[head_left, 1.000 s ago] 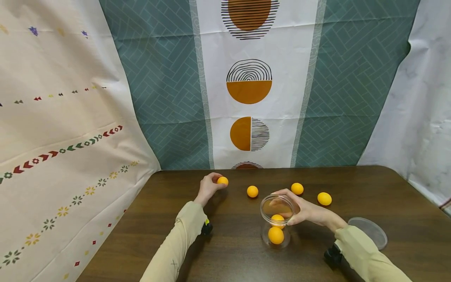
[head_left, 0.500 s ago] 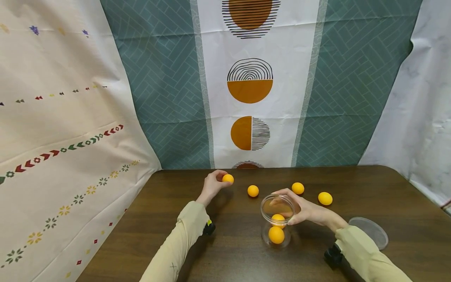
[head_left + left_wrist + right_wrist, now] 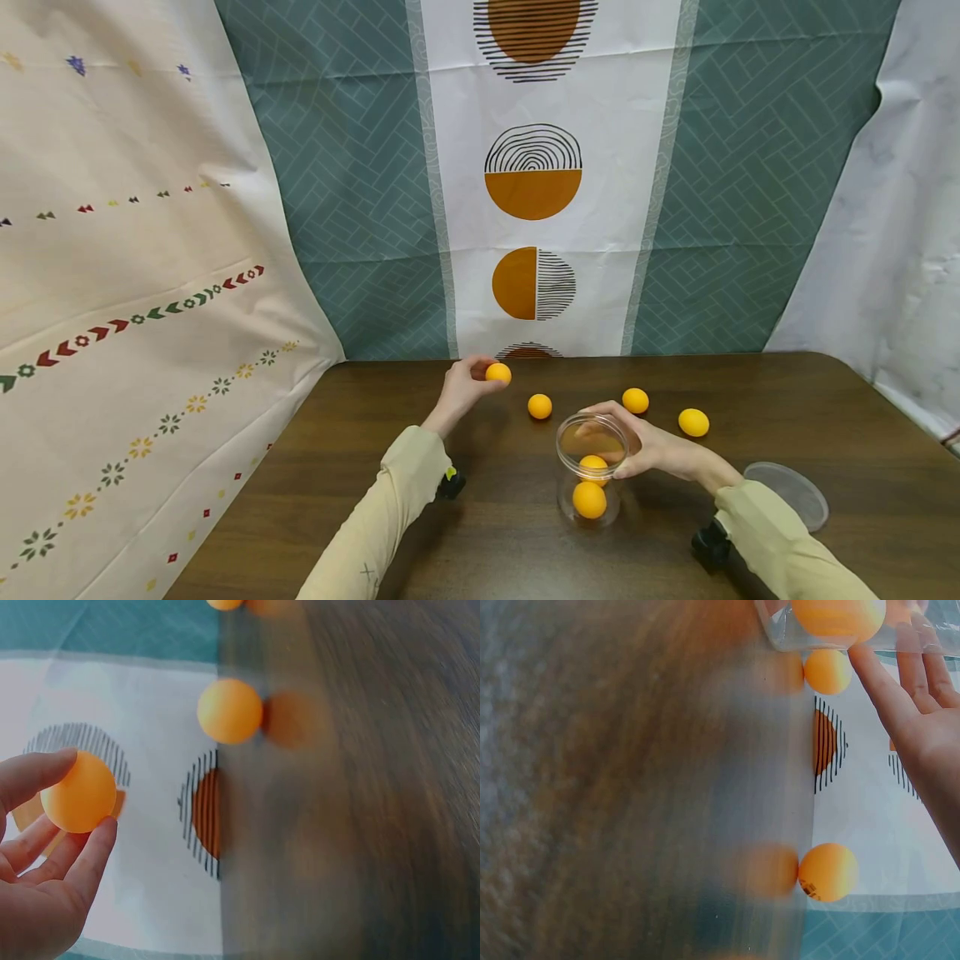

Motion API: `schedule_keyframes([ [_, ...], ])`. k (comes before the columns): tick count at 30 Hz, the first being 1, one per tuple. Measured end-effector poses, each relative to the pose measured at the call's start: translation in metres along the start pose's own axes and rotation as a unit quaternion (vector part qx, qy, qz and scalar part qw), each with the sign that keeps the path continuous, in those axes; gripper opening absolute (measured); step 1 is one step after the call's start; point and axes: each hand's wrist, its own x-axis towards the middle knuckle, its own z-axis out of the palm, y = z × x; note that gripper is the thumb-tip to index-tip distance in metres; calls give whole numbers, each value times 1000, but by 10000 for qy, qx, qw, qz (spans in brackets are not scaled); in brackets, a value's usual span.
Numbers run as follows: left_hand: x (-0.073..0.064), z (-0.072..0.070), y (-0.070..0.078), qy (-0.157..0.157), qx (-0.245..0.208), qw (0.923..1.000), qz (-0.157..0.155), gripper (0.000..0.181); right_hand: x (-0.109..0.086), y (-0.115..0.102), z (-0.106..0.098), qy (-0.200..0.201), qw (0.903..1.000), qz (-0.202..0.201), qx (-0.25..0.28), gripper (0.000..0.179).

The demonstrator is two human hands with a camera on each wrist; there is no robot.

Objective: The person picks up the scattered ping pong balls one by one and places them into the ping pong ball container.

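Note:
Between thumb and fingertips, my left hand pinches an orange ping-pong ball, raised over the far part of the table; the left wrist view shows the same ball from close by. My right hand grips a clear open-topped jar by its side near the rim, thumb at the front and fingers behind. Inside the upright jar are two orange balls, one low and another just behind it. In the right wrist view, the fingers lie against the jar's wall.
Three loose orange balls lie on the dark wooden table: one left of the jar, one behind the right hand, one farther right. A round translucent lid lies beside the right forearm. Patterned cloth hangs behind the table.
My left hand has moved right and slightly away with the ball, nearer to the loose ball left of the jar. The right hand and jar have stayed in place.

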Motion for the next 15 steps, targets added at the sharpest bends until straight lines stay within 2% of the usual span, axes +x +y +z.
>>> schedule_keyframes([
  [15,-3,10,39,-381,-269,9980,438,35,0,1,0,-53,9999,-122,41,70],
])
